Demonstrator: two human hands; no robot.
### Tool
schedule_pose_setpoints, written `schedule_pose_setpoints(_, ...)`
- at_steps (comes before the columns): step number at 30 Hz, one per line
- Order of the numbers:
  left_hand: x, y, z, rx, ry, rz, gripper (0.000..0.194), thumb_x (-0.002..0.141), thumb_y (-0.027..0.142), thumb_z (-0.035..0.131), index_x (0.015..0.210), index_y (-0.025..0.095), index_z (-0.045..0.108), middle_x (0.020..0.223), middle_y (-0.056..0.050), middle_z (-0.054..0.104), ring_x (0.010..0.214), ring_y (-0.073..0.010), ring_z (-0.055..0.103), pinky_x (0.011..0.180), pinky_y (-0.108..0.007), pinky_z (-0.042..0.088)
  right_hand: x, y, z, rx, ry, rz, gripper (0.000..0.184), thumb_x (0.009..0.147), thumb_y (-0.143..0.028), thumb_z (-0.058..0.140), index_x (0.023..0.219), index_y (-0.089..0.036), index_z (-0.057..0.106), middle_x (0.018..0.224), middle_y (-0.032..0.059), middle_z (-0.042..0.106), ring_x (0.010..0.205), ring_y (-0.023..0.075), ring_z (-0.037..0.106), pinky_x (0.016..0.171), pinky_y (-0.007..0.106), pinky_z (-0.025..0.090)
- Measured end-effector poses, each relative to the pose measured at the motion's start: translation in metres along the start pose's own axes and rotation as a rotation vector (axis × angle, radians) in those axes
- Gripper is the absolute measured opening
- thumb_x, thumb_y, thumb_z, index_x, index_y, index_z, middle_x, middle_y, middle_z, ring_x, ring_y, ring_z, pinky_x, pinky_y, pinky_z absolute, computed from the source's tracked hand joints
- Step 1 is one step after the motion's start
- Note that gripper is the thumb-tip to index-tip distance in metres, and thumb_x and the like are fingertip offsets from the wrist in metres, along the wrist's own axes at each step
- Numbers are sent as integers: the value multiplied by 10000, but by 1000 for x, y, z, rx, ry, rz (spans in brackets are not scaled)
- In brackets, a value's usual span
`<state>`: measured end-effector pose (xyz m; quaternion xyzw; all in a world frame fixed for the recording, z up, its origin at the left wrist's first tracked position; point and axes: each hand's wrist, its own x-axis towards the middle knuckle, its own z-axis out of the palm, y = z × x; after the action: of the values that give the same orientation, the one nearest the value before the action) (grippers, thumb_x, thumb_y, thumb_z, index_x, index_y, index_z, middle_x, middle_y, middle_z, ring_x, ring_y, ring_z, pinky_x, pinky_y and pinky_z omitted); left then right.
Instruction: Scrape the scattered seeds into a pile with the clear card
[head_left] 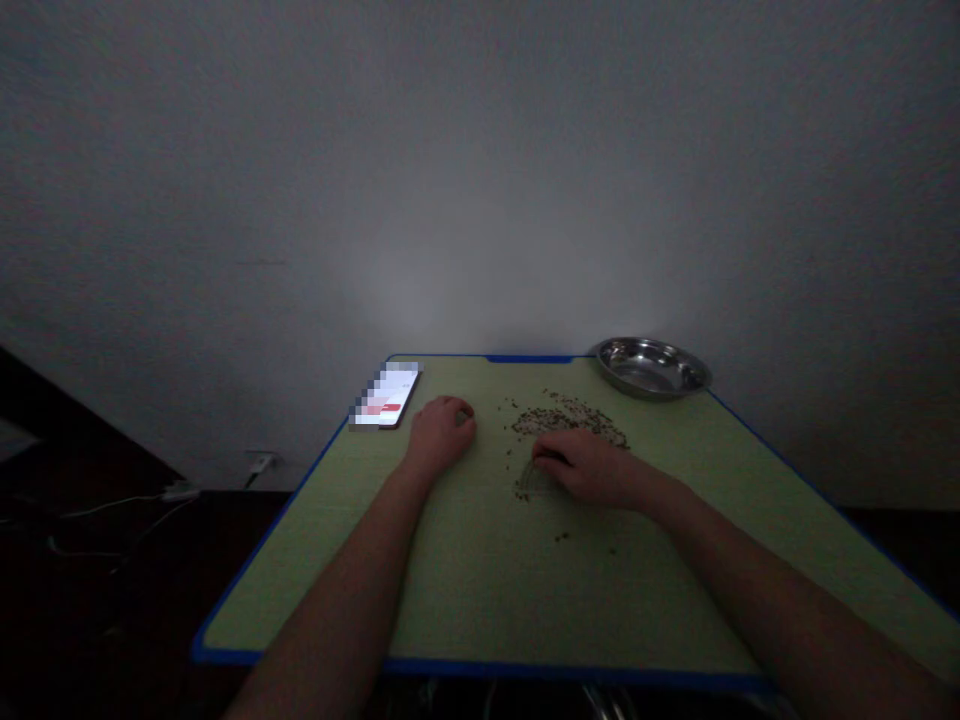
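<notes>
Small dark, bean-like seeds (570,420) lie in a loose heap on the green tabletop (480,590), mixed with paler bits. My right hand (589,465) rests at the heap's near edge, thumb and fingers pinched together; what they hold, if anything, is too small to make out. Just left of those fingertips is a faint, curved, clear-looking shape (528,476) with a few seeds beside it. My left hand (441,432) lies on the table left of the heap, its fingers curled in towards the thumb. Whatever it may hold is hidden.
A shiny metal bowl (652,370) stands at the table's back right corner. At the back left lies a phone (390,395) with a lit screen. Blue edging (570,668) rims the table, and a grey wall (480,200) rises behind. White cables (112,505) run at the left.
</notes>
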<state>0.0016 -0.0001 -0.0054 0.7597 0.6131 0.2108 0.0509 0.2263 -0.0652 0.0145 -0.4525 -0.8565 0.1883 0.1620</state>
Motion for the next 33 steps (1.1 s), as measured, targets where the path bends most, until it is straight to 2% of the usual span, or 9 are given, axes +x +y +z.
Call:
schedule_pose_setpoints(5, 1, -2, 2, 3, 13, 10, 272, 797, 254, 490, 973, 191, 688, 1115, -85, 652, 1079, -240, 565, 967, -387, 419, 0, 0, -2, 12, 20, -21, 146, 868, -162, 487, 779, -171, 602, 773, 39, 631, 721, 163, 550, 664, 274, 382)
schedule_pose_setpoints(17, 1, -2, 2, -20, 12, 5, 277, 790, 255, 495, 972, 189, 692, 1126, -86, 649, 1080, -238, 563, 970, -380, 420, -2, 0, -3, 41, -38, -40, 137, 853, -153, 503, 756, -167, 598, 741, 29, 628, 686, 150, 538, 634, 261, 372)
schedule_pose_setpoints(33, 1, -1, 2, -5, 9, 10, 271, 788, 249, 495, 963, 193, 695, 1102, -81, 658, 1061, -229, 571, 954, -367, 428, 0, -6, 0, 10, 18, -6, 163, 878, -157, 481, 823, -159, 634, 818, 64, 665, 753, 179, 578, 692, 294, 401)
